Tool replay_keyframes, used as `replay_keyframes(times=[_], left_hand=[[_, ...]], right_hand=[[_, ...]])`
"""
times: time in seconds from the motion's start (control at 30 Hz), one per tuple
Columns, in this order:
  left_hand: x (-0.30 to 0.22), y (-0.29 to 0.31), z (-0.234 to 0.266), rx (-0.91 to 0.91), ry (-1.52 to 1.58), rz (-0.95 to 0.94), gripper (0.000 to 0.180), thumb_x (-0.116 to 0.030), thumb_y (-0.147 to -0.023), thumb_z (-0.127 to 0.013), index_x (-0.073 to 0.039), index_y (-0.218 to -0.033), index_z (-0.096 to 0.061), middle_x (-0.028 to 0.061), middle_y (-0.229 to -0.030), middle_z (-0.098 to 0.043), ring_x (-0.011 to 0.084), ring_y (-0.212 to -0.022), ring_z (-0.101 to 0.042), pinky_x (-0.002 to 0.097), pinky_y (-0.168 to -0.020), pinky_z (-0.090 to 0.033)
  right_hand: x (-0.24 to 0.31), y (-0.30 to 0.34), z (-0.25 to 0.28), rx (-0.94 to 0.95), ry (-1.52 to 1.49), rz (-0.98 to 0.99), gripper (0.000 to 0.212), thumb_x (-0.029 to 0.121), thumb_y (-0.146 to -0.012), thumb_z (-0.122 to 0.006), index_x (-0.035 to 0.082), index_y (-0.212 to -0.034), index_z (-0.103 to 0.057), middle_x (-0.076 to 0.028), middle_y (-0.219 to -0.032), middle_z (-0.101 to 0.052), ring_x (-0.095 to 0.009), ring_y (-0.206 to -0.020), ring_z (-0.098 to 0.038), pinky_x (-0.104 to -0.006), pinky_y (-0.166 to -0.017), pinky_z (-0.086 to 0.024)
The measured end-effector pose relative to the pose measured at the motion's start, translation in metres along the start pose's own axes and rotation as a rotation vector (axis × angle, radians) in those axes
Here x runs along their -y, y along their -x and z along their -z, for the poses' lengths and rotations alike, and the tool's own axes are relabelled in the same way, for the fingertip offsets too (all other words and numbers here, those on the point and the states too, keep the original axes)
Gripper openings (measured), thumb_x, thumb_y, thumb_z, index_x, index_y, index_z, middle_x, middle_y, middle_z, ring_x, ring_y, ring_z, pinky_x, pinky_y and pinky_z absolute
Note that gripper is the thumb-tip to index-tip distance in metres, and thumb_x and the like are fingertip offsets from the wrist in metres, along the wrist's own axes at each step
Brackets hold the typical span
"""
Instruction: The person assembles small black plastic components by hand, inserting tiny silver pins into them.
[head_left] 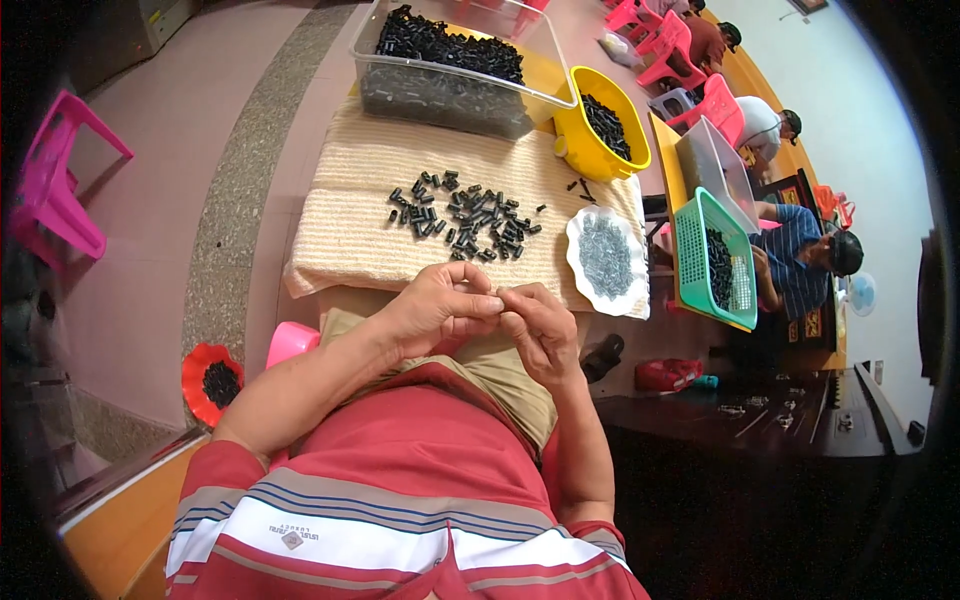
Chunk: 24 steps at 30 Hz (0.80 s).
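Note:
My left hand [446, 308] and my right hand [543, 330] meet fingertip to fingertip just off the near edge of a table covered with a striped cream towel [350, 170]. Thumb and forefinger of each are pinched closed; whatever sits between them is too small or hidden to make out. Beyond them, a loose pile of small black cylindrical parts [480, 215] is spread over the towel. A white scalloped plate [578, 262] of small clear pieces [606, 256] lies to the right of the pile, nearest my right hand.
At the table's far side stand a clear plastic bin [450, 110] and a yellow basket [567, 130], both holding black parts. A red scalloped dish [195, 385] sits low on the left, near a pink stool [60, 190]. To the right, a co-worker [800, 245] sits by a green basket [690, 230].

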<state>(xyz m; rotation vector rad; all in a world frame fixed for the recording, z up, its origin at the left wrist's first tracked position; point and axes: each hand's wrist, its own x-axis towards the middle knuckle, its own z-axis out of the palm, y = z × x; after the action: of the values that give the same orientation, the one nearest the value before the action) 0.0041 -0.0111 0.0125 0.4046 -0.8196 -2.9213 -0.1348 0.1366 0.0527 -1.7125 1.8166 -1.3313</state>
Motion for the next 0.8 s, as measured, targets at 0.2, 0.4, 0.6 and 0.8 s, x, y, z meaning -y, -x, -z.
replay_keyframes(times=[0.2,0.4,0.6,0.8], left_hand=[[0.005,-0.002,-0.002,-0.058,-0.068,-0.047,0.017,-0.004,-0.086,-0.073,-0.006,-0.095,-0.059,0.0070,-0.089,-0.068,0.0159,-0.079,-0.068,0.0296,-0.072,-0.060],[0.003,0.000,-0.007,-0.040,-0.073,-0.050,0.017,-0.005,-0.086,-0.074,-0.006,-0.094,-0.059,0.0056,-0.088,-0.067,0.0157,-0.079,-0.068,0.0290,-0.073,-0.060],[-0.001,-0.002,-0.006,-0.035,-0.078,-0.074,0.017,-0.006,-0.086,-0.075,-0.006,-0.094,-0.060,0.0064,-0.088,-0.068,0.0150,-0.078,-0.068,0.0276,-0.072,-0.059],[-0.004,0.001,-0.009,-0.044,-0.075,-0.077,0.014,-0.003,-0.086,-0.074,-0.004,-0.092,-0.061,0.0063,-0.090,-0.066,0.0153,-0.082,-0.067,0.0300,-0.075,-0.059]], right_hand=[[-0.027,-0.038,0.038,-0.087,0.459,-0.026,0.022,0.007,-0.083,-0.072,0.005,-0.105,-0.070,-0.016,-0.101,-0.066,-0.033,-0.090,-0.065,-0.0380,-0.076,-0.053],[-0.082,-0.083,0.065,-0.089,0.856,-0.006,0.019,0.014,-0.084,-0.071,0.006,-0.101,-0.072,-0.011,-0.109,-0.065,-0.033,-0.107,-0.057,-0.0406,-0.090,-0.048],[-0.105,-0.100,0.058,0.001,0.904,-0.078,0.016,0.012,-0.081,-0.071,0.007,-0.095,-0.074,-0.008,-0.109,-0.065,-0.031,-0.111,-0.055,-0.0381,-0.095,-0.046],[-0.111,-0.107,0.054,0.019,0.840,-0.033,0.020,0.018,-0.082,-0.069,0.003,-0.095,-0.073,-0.012,-0.097,-0.068,-0.031,-0.105,-0.058,-0.0391,-0.094,-0.045]])
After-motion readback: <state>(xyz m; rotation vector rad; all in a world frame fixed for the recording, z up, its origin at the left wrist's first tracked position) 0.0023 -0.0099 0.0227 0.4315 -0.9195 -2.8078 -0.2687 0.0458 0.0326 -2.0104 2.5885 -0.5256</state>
